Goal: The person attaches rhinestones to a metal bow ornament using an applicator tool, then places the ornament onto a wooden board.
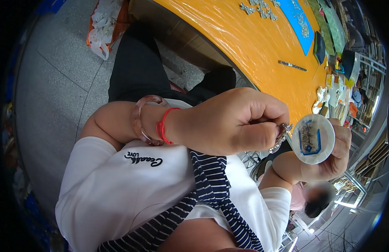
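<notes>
My left hand [245, 122] wears a clear pinkish bangle [138, 122] and a red string bracelet [161, 126]. Its thumb and curled fingers pinch a small silver, sparkly ornament [281, 138], mostly covered by the fingertips. Just to the right, my right hand [340, 147] grips a round whitish disc [327, 136] that looks like the end of a spool. Its flat face, with a blue-edged label and dark writing, is turned towards me. Some of the right fingers are hidden behind it. The ornament and disc are close together; I cannot tell whether any thread joins them.
The orange-covered table [245, 46] curves past my knees. On it lie several silver ornaments [261, 9], a blue mat [293, 21] with small shiny pieces, and a pen [292, 66]. Plastic bags [104, 25] fill an orange container on the floor. Another person [301, 197] sits nearby.
</notes>
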A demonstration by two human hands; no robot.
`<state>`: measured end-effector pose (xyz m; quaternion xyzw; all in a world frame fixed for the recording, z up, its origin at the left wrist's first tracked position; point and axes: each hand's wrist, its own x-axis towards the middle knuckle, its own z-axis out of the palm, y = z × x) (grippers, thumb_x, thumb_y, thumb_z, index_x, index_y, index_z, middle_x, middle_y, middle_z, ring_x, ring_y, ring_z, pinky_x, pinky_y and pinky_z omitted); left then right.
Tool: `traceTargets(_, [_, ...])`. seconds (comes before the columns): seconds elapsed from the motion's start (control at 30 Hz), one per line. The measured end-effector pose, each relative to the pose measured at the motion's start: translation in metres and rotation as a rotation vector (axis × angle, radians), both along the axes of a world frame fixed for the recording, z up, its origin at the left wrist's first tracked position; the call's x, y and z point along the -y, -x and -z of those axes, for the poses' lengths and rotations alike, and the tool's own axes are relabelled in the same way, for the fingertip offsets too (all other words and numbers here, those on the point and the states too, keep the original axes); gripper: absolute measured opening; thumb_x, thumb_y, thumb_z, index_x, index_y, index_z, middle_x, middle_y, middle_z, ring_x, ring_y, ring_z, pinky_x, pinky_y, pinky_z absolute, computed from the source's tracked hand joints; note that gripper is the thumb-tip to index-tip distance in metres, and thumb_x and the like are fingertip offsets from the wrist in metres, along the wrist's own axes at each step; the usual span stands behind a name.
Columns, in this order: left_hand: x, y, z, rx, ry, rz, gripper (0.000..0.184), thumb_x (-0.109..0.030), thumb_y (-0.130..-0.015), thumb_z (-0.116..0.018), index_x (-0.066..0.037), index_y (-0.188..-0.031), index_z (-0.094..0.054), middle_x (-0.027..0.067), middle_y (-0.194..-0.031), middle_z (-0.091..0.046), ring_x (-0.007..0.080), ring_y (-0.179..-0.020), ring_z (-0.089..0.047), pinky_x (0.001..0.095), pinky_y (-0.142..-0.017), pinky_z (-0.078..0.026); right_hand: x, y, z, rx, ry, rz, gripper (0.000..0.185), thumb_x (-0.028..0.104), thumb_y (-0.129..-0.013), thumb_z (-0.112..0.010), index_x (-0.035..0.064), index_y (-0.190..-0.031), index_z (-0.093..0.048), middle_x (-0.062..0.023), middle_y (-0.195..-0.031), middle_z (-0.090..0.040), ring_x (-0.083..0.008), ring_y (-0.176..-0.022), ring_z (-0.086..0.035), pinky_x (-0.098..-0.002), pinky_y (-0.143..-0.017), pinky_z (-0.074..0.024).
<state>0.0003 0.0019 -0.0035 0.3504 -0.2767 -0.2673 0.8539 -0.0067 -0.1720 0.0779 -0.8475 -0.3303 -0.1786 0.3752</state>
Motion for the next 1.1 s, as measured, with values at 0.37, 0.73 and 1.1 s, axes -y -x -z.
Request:
traceTargets(0.37, [-0.001,-0.001,0.001,-0.163,0.105,0.166,0.016,-0.011,-0.074,-0.036,0.0,-0.07,-0.047,-0.0024,-0.052,-0.041,0.0013,-0.044,-0.035,0.0156,-0.04,-0.029,-0.012,0.002,0.008,0.047,-0.028,0.013,0.024,0.009,-0.065,-0.057,0.0029,-0.056,-0.036,-0.0073,-0.056,-0.038,-0.0169,-0.05,-0.044,-0.0213,-0.042,-0.0351])
traceTargets(0.73, [0.001,0.001,0.001,-0.186,0.121,0.18,0.014,-0.008,-0.073,-0.037,0.0,-0.07,-0.047,-0.0033,-0.053,-0.04,0.0007,-0.046,-0.033,0.0157,-0.042,-0.028,0.005,-0.002,-0.004,-0.112,0.038,-0.215,0.023,0.001,-0.058,-0.068,0.0007,-0.073,-0.051,-0.0091,-0.07,-0.047,-0.021,-0.059,-0.051,-0.0238,-0.046,-0.0438])
traceTargets(1.1, [0.001,0.001,0.003,-0.156,0.104,0.194,0.012,-0.007,-0.072,-0.039,0.001,-0.07,-0.048,-0.0034,-0.057,-0.042,0.001,-0.05,-0.032,0.0166,-0.044,-0.027,-0.004,-0.004,-0.005,-0.085,0.043,-0.22,0.021,0.0,-0.058,-0.067,0.0021,-0.072,-0.052,-0.0077,-0.07,-0.047,-0.0201,-0.059,-0.051,-0.0233,-0.046,-0.0435])
